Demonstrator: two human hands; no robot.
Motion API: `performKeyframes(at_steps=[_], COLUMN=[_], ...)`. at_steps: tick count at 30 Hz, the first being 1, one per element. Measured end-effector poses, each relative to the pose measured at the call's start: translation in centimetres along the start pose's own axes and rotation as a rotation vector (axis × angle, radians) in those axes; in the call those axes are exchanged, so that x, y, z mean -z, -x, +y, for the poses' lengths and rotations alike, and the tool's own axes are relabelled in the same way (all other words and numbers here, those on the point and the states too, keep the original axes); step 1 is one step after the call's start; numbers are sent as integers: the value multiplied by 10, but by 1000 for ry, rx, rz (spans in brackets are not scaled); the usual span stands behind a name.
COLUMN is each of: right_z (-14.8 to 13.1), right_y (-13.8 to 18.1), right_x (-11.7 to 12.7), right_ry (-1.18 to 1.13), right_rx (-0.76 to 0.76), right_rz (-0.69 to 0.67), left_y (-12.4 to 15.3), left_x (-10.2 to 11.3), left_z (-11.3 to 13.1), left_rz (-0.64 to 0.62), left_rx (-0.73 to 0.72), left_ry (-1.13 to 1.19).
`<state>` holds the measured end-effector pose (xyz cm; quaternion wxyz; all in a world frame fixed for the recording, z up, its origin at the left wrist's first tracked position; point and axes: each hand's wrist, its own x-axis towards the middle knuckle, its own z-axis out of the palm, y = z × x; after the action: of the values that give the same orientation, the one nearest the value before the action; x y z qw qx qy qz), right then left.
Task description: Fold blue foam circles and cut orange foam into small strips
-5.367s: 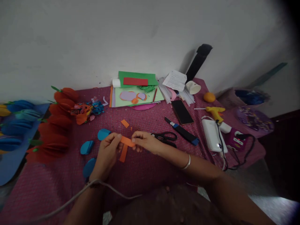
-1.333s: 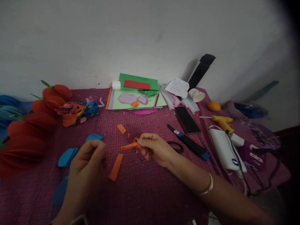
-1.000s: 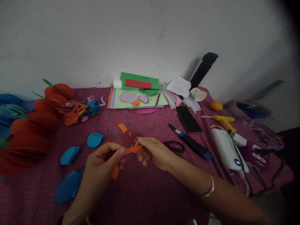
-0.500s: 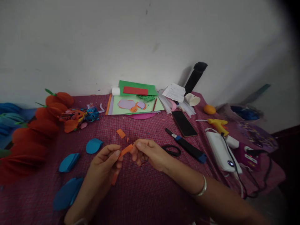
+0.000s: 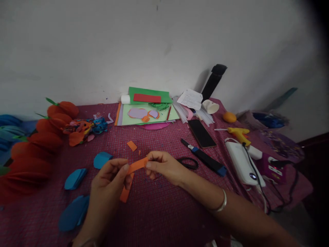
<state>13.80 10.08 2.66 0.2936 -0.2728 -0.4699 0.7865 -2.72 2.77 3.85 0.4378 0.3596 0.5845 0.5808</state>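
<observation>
An orange paper strip [image 5: 136, 165] is stretched between my two hands above the maroon cloth. My left hand [image 5: 111, 176] pinches its left end with thumb and forefinger. My right hand [image 5: 164, 165] pinches its right end, fingers curled. A second orange strip [image 5: 125, 192] lies on the cloth just under my left fingers. A small orange scrap [image 5: 132, 145] rests farther back. Black scissors [image 5: 188, 163] lie right behind my right hand.
Blue folded paper discs [image 5: 102, 159] lie left. Orange paper pumpkins [image 5: 52, 118] line the far left. Coloured sheets [image 5: 146, 111] are stacked at the wall. A phone [image 5: 200, 128], a cutter knife [image 5: 204, 158], a yellow glue gun [image 5: 238, 132] and a white power bank [image 5: 243, 162] are on the right.
My left hand came back to the strip and pinched its free end; both hands now hold it flat between them. The view shifted slightly.
</observation>
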Motion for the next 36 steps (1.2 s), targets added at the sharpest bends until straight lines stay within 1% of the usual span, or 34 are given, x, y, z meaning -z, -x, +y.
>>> performKeyframes(at_steps=[5,9,14,19,22,27,32,36], right_z=[-1,-2,-4,-4,-3,-2,-2,-4], right_y=[0,0,1,2,2,1,1,1], right_x=[-1,-4,-7,-7,-7,-6,-6,-6], right_ry=[52,152,219,284,289,309,305,251], right_rx=[11,77,121,119,107,111,136,98], right_rz=[-9,6,19,55,59,61,51,48], left_y=[-3,-4,-2,1,2,0,-2,0], left_x=[-3,-5,-5,-4,-3,-3,-5,-4], left_z=[1,3,2,-2,-4,-5,-3,-4], left_rz=[3,-16,-16,-41,-39,-39,-71,-119], left_rx=[107,180,157,101,94,116,203,199], left_ry=[89,132,93,-18,-36,6,83,-11])
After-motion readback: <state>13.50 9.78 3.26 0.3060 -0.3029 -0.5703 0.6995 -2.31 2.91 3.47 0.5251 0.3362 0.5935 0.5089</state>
